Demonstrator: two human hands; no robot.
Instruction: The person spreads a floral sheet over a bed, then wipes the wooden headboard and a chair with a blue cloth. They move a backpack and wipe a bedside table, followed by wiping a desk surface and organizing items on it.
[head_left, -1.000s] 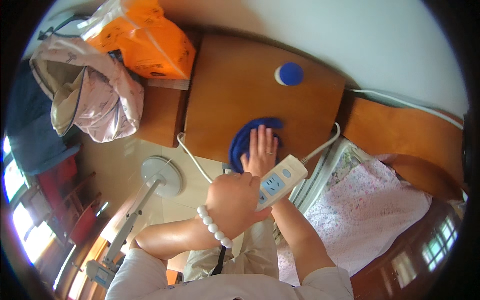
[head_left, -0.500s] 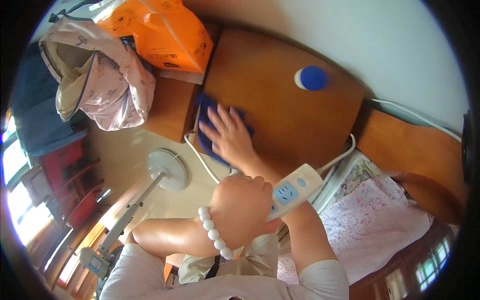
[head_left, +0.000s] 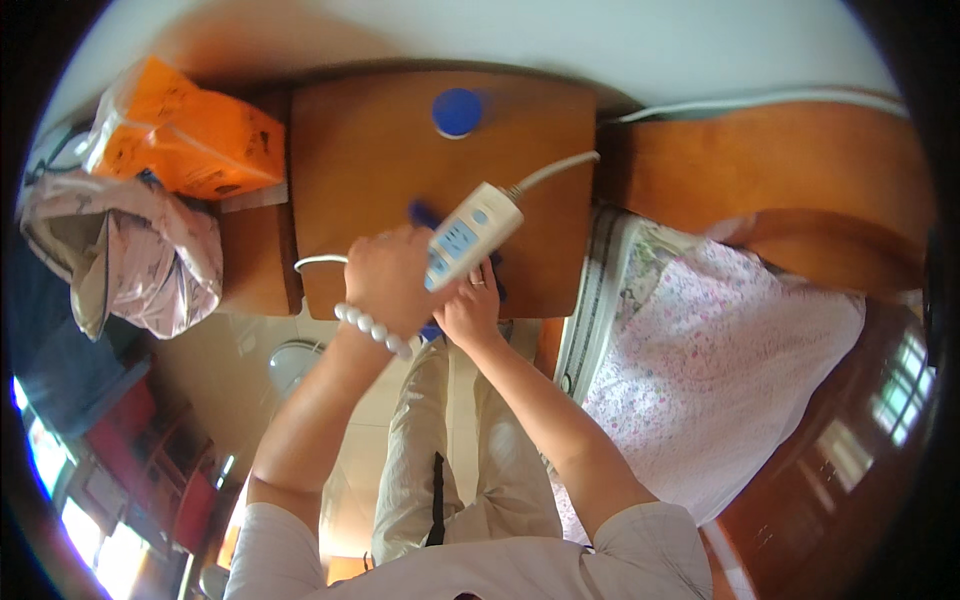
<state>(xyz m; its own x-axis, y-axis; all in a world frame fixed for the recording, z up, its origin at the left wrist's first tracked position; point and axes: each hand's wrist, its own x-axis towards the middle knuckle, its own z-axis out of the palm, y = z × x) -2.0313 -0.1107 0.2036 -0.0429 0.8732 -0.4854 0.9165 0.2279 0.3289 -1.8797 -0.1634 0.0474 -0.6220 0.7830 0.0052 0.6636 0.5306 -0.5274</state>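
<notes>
My left hand (head_left: pixel 388 278), with a white bead bracelet at the wrist, is closed around a white power strip (head_left: pixel 482 222) with light-blue socket faces. It holds the strip tilted above the wooden table (head_left: pixel 360 150), and white cord comes from both ends. Beneath the strip, my right hand (head_left: pixel 470 312) lies with its fingers stretched out on a dark blue cloth (head_left: pixel 425 213) near the table's front edge. The strip covers much of the cloth and some fingertips. Farther back stands a small container with a blue lid (head_left: pixel 457 112).
An orange plastic bag (head_left: pixel 205 140) and a pink patterned bag (head_left: pixel 160 255) sit to the left. On the right are a bed with a floral cover (head_left: pixel 700 340) and a wooden headboard (head_left: pixel 770 160). A white cable (head_left: pixel 760 100) runs along the wall. A round white base (head_left: pixel 292 362) stands on the floor.
The view has turned and shifted, so the table now appears squarer. My left hand has lifted the strip over the table. My right hand has moved with the cloth toward the table's front right.
</notes>
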